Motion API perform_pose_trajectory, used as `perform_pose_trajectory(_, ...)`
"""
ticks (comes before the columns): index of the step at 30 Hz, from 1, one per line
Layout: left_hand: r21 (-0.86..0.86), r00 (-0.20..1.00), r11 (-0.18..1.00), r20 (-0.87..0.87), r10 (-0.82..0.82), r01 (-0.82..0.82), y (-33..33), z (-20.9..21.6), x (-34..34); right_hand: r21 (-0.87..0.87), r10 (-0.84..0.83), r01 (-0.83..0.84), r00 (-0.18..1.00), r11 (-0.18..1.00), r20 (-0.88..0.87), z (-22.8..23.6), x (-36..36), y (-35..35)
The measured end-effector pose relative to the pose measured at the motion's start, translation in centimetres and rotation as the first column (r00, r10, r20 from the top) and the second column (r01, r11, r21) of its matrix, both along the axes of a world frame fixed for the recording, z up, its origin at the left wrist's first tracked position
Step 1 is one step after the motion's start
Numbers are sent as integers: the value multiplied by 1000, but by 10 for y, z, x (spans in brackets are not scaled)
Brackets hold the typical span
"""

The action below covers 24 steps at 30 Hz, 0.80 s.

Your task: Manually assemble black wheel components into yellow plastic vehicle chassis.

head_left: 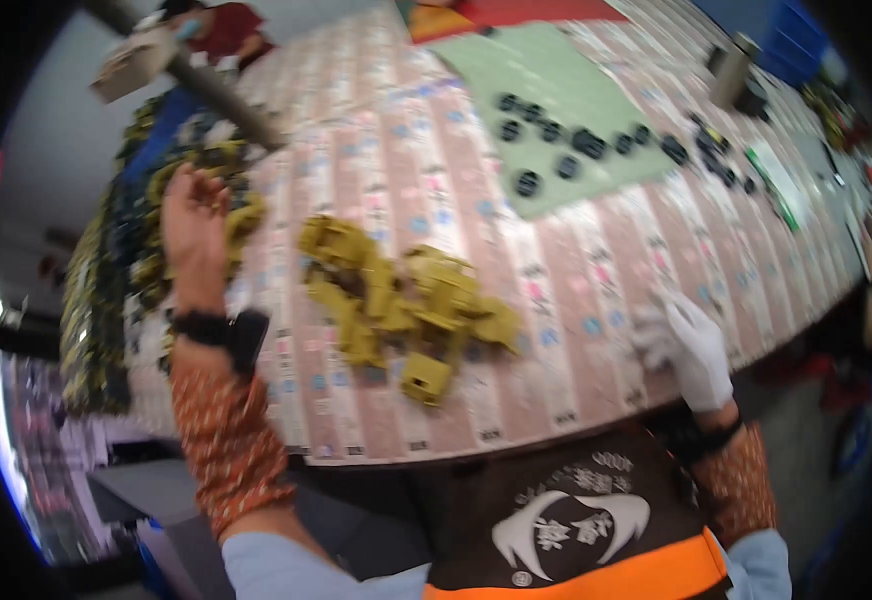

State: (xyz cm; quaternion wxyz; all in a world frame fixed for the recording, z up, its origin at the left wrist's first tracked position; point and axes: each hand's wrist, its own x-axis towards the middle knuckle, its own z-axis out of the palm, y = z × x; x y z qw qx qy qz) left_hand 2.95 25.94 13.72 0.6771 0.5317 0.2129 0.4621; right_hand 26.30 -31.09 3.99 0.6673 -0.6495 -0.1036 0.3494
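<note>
My bare left hand (pixel 196 225) is at the left of the table, beside a heap of olive-yellow plastic parts (pixel 246 215). Its fingers are loosely curled but apart, and I see nothing held in them. Gloved in white, my right hand (pixel 688 345) hovers over or rests on the striped covering near the front right edge, fingers spread and holding nothing. Between the hands lies a loose cluster of olive-yellow moulded plastic parts (pixel 441 290), some boxy and some bracket-like.
Several black ring-like parts (pixel 588 142) are scattered on a green sheet (pixel 556 80). Small black pieces (pixel 716 160) lie to its right, near a green-and-white item (pixel 776 188). A grey post (pixel 226 100) rises at the back left. Another person (pixel 226 35) is beyond it.
</note>
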Motion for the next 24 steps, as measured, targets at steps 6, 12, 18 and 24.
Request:
perform_pose_trajectory(6, 303, 731, 743, -587, -347, 596, -293, 17, 45, 374, 138, -49, 967, 926, -216, 11, -2, 39)
perform_pose_trajectory(12, 671, 733, 323, -668, -127, 668, -442, -15, 81, 432, 109, 78, 914, 898, -391, -8, -10, 55)
perform_pose_trajectory(18, 755, 833, 379, -547, -84, 535, -463, -48, 107, 411, 57, 107, 928, 906, -368, -10, 3, 42)
perform_pose_trajectory(24, 878, 915, 279, -403, -6, 389, -469, -57, 121, 412, -59, 207, 937, 887, -344, -12, 2, 28)
